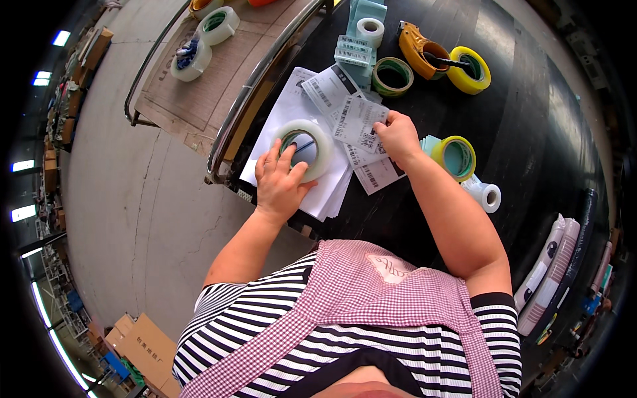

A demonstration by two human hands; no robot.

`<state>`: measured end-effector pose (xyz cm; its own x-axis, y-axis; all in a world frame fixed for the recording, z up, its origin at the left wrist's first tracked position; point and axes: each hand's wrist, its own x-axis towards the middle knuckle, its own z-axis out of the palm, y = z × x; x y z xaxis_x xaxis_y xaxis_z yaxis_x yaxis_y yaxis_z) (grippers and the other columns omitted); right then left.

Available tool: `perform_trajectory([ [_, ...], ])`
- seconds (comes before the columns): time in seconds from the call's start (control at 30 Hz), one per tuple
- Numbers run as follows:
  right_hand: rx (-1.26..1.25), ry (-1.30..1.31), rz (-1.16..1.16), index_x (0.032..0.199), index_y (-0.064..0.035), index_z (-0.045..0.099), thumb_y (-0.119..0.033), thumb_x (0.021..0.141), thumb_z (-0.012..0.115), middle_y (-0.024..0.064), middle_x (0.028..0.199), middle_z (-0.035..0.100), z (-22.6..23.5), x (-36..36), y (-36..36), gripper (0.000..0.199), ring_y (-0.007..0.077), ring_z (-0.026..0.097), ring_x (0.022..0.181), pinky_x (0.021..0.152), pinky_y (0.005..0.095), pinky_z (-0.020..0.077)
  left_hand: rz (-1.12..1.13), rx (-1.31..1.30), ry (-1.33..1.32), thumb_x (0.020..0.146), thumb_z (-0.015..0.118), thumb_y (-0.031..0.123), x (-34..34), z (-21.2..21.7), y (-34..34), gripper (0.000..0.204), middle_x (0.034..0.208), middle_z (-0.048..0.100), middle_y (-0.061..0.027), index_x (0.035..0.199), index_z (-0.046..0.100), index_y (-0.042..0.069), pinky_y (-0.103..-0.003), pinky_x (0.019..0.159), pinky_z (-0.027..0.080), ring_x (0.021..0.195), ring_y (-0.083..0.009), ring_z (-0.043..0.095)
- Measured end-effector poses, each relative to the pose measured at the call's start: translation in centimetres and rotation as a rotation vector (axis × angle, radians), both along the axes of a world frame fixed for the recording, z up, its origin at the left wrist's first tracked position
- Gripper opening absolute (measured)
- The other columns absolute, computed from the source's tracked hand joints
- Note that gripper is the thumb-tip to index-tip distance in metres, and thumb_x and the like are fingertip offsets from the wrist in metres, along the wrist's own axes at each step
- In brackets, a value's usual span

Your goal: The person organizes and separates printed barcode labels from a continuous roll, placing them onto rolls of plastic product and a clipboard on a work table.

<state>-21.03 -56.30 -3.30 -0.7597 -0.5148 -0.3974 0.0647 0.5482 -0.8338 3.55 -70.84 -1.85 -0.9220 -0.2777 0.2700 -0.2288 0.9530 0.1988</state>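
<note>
- Grey concrete floor (119, 199) fills the left of the view, with cardboard boxes (142, 345) at the lower left; a black surface (531, 132) takes up the right.
- White paper sheets (279, 126) lie in a stack at the surface's near left edge, beside a metal rail (245, 99).
- The left hand (279, 182) rests on a clear tape roll (306, 149) that lies flat on the sheets, fingers spread over its rim and into the core, not closed around it.
- The right hand (398, 136) pinches a white barcode label (358, 123) by its edge, with more labels (368, 174) fanned just beneath it on the surface.
- The two hands are apart, the roll on the left, the labels on the right.
- A yellow-rimmed tape roll (454, 157) sits just right of the right wrist, with a small white roll (488, 197) near it.
- Farther back are a green-rimmed roll (391, 76), an orange tape dispenser (418, 53), a yellow roll (471, 69) and a white roll (370, 30).
- A cardboard-topped cart (206, 86) to the left carries more tape rolls (206, 40).
- Striped sleeves and a pink checked apron (371, 298) fill the lower edge.
</note>
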Motion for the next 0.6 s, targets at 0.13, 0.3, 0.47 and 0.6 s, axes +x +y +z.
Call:
perform_trajectory([
  [0.13, -0.007, -0.093, 0.099, 0.100, 0.0025, 0.067, -0.013, 0.089, 0.066, 0.0173, 0.089, 0.071, 0.8, 1.2, -1.3, 0.020, 0.0294, 0.068, 0.080, 0.073, 0.0381, 0.0525, 0.000, 0.010, 0.054, 0.071, 0.081, 0.036, 0.6, -0.4, -0.3, 0.035, 0.132, 0.058, -0.0152, 0.095, 0.068, 0.013, -0.052, 0.108, 0.025, 0.136, -0.0393, 0.041],
  [0.3, 0.157, 0.063, 0.267, 0.107, 0.0008, 0.065, -0.016, 0.090, 0.066, 0.0187, 0.094, 0.070, 1.4, 1.8, -1.8, 0.024, 0.0326, 0.068, 0.087, 0.077, 0.0401, 0.0529, -0.035, 0.013, -0.091, 0.071, 0.082, 0.034, -0.5, 0.7, 0.0, 0.038, 0.139, 0.053, -0.0156, 0.100, 0.067, 0.014, -0.055, 0.114, 0.017, 0.140, -0.0378, 0.036],
  [0.47, 0.298, 0.524, 0.279, 0.113, -0.0016, 0.061, -0.016, 0.088, 0.067, 0.0169, 0.092, 0.070, 4.2, 1.9, 1.3, 0.030, 0.0337, 0.068, 0.087, 0.077, 0.0402, 0.0532, -0.019, -0.051, -0.219, 0.071, 0.082, 0.034, -1.0, 1.4, 0.7, 0.043, 0.142, 0.051, -0.0168, 0.105, 0.067, 0.012, -0.061, 0.116, 0.009, 0.140, -0.0376, 0.035],
  [0.6, -0.054, 0.306, 0.211, 0.111, -0.0011, 0.061, -0.013, 0.086, 0.070, 0.0119, 0.085, 0.068, 6.9, 3.6, 7.9, 0.029, 0.0257, 0.067, 0.077, 0.073, 0.0335, 0.0526, -0.076, 0.040, -0.109, 0.075, 0.081, 0.026, -1.2, 4.4, 1.7, 0.043, 0.142, 0.050, -0.0187, 0.112, 0.068, 0.010, -0.057, 0.114, 0.020, 0.137, -0.0371, 0.039],
])
